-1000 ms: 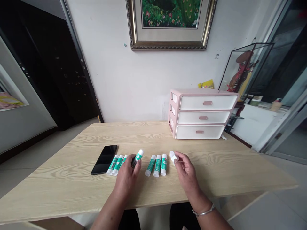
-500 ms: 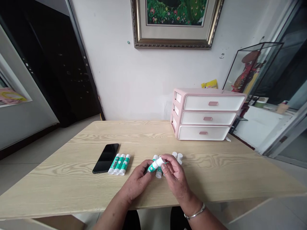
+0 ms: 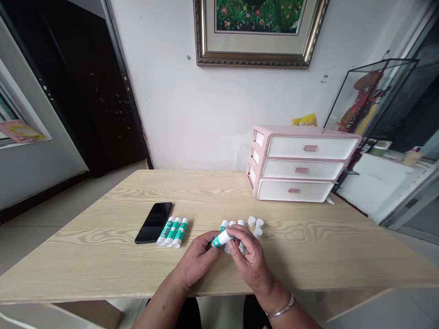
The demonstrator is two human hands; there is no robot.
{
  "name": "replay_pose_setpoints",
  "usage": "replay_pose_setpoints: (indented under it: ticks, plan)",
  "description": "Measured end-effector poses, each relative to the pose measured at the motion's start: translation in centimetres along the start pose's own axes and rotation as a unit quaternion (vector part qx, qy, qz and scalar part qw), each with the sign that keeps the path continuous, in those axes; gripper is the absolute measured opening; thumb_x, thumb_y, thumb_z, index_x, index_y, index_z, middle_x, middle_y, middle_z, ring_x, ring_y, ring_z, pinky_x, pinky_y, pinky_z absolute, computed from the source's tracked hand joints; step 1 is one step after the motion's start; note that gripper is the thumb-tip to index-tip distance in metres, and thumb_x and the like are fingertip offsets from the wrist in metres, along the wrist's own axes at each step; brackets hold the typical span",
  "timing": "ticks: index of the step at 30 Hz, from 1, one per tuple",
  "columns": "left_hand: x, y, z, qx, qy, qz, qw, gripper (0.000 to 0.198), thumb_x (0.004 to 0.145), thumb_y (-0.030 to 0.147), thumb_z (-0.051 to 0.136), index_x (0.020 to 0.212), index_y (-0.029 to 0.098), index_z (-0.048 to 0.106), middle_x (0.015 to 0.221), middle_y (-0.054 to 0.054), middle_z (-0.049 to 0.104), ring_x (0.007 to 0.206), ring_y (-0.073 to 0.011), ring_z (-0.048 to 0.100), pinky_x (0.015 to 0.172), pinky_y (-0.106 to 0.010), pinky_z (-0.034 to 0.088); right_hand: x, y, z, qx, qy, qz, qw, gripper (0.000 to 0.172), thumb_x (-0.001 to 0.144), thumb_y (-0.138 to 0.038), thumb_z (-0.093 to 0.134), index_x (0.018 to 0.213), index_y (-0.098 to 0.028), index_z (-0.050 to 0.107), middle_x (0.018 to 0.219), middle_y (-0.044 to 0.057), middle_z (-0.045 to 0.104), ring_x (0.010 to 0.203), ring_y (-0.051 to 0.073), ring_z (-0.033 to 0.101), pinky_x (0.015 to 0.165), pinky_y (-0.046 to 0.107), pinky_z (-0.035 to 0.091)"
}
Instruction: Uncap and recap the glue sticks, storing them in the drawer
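Note:
Both hands meet over the wooden table (image 3: 308, 256) on one green-and-white glue stick (image 3: 221, 239). My left hand (image 3: 197, 261) grips its green body. My right hand (image 3: 248, 258) pinches the white cap end with curled fingers. Just behind my hands lie three more glue sticks (image 3: 232, 225), partly hidden by my fingers. Three loose white caps (image 3: 256, 226) stand to their right. Another row of three capped glue sticks (image 3: 173, 225) lies to the left, beside a black phone (image 3: 154, 222).
A pink-and-white organiser with three shut drawers (image 3: 298, 168) stands at the table's back right by the wall. A framed picture (image 3: 260, 32) hangs above. A glass display case (image 3: 370, 100) stands off the table to the right.
My left hand carried a glue stick from the left row to the middle. My right hand set a white cap down with the others and closed on the stick's cap end.

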State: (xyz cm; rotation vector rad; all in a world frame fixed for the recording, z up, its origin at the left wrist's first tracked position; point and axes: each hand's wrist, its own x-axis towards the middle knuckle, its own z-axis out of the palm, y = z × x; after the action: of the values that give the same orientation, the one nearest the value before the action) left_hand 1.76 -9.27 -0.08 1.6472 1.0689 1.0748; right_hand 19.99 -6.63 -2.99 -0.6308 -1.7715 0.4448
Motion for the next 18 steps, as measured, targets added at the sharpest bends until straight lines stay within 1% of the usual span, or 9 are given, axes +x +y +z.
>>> replay_pose_setpoints:
  ticks: [3, 5, 7, 9, 10, 12, 14, 16, 18]
  plan:
    - [-0.2, 0.0, -0.2, -0.024, -0.001, -0.004, 1.000, 0.034, 0.087, 0.022, 0.054, 0.115, 0.019, 0.073, 0.111, -0.004, 0.075, 0.107, -0.0254, 0.062, 0.097, -0.032, 0.044, 0.0, -0.3, 0.0, -0.010, -0.019, -0.023, 0.999, 0.037, 0.096, -0.015, 0.059, 0.128, -0.031, 0.065, 0.121, 0.007, 0.070, 0.110, 0.022, 0.066, 0.088, 0.037, 0.058]
    - [-0.2, -0.2, -0.3, -0.034, -0.001, 0.003, 0.999, 0.028, 0.090, 0.027, 0.054, 0.108, 0.018, 0.074, 0.108, -0.004, 0.074, 0.105, -0.0252, 0.061, 0.095, -0.032, 0.043, 0.0, -0.7, 0.0, -0.018, -0.038, -0.043, 0.998, 0.041, 0.095, -0.014, 0.060, 0.131, -0.032, 0.063, 0.121, 0.006, 0.070, 0.111, 0.022, 0.066, 0.096, 0.041, 0.056]
    - [-0.2, -0.6, -0.4, -0.034, 0.007, 0.011, 0.999, 0.030, 0.094, 0.040, 0.053, 0.096, 0.016, 0.072, 0.096, -0.004, 0.073, 0.095, -0.0234, 0.061, 0.088, -0.031, 0.044, -0.2, -0.9, -0.1, -0.027, -0.056, -0.052, 0.997, 0.046, 0.093, -0.015, 0.061, 0.136, -0.033, 0.061, 0.125, 0.006, 0.068, 0.115, 0.024, 0.064, 0.102, 0.045, 0.053]
    - [-0.2, -1.1, -0.4, -0.027, 0.032, 0.008, 0.999, 0.041, 0.094, 0.053, 0.052, 0.082, 0.017, 0.068, 0.080, -0.002, 0.067, 0.080, -0.0198, 0.057, 0.076, -0.029, 0.042, -0.6, -1.0, -0.1, -0.039, -0.063, -0.043, 0.996, 0.050, 0.092, -0.016, 0.062, 0.139, -0.032, 0.059, 0.129, 0.007, 0.067, 0.120, 0.026, 0.062, 0.103, 0.047, 0.052]
    - [-0.2, -1.4, -0.5, -0.022, 0.049, 0.003, 0.999, 0.046, 0.093, 0.057, 0.052, 0.076, 0.017, 0.065, 0.073, 0.000, 0.063, 0.073, -0.0178, 0.053, 0.071, -0.028, 0.040, -0.8, -0.9, -0.2, -0.043, -0.060, -0.033, 0.997, 0.050, 0.091, -0.017, 0.062, 0.139, -0.032, 0.059, 0.131, 0.008, 0.066, 0.121, 0.027, 0.061, 0.102, 0.047, 0.053]
    - [-0.2, -1.8, -0.7, -0.015, 0.082, -0.018, 0.996, 0.051, 0.092, 0.062, 0.050, 0.068, 0.018, 0.060, 0.064, 0.002, 0.054, 0.064, -0.0153, 0.046, 0.065, -0.027, 0.036, -1.3, -0.6, -0.3, -0.045, -0.038, -0.010, 0.998, 0.046, 0.091, -0.018, 0.062, 0.136, -0.031, 0.061, 0.129, 0.008, 0.067, 0.117, 0.027, 0.062, 0.094, 0.044, 0.056]
    - [-0.2, -2.1, -0.8, -0.017, 0.110, -0.042, 0.993, 0.053, 0.091, 0.064, 0.048, 0.064, 0.019, 0.057, 0.060, 0.003, 0.048, 0.059, -0.0141, 0.041, 0.060, -0.027, 0.033, -1.7, -0.2, -0.5, -0.037, -0.002, 0.017, 0.999, 0.037, 0.093, -0.020, 0.060, 0.129, -0.029, 0.065, 0.123, 0.009, 0.068, 0.107, 0.025, 0.065, 0.085, 0.040, 0.057]
    - [-0.3, -2.1, -1.0, -0.031, 0.131, -0.055, 0.989, 0.053, 0.091, 0.063, 0.047, 0.062, 0.020, 0.055, 0.058, 0.003, 0.045, 0.057, -0.0137, 0.038, 0.057, -0.027, 0.031, -1.8, 0.2, -0.7, -0.024, 0.044, 0.049, 0.998, 0.026, 0.095, -0.022, 0.059, 0.120, -0.027, 0.068, 0.114, 0.008, 0.070, 0.095, 0.023, 0.066, 0.081, 0.037, 0.056]
    - [-0.3, -2.1, -1.1, -0.045, 0.140, -0.054, 0.988, 0.052, 0.092, 0.060, 0.046, 0.059, 0.020, 0.053, 0.057, 0.003, 0.043, 0.056, -0.0135, 0.037, 0.055, -0.027, 0.029, -1.7, 0.6, -0.8, -0.005, 0.094, 0.087, 0.992, 0.018, 0.096, -0.026, 0.059, 0.112, -0.026, 0.069, 0.107, 0.007, 0.071, 0.088, 0.021, 0.065, 0.080, 0.035, 0.055]
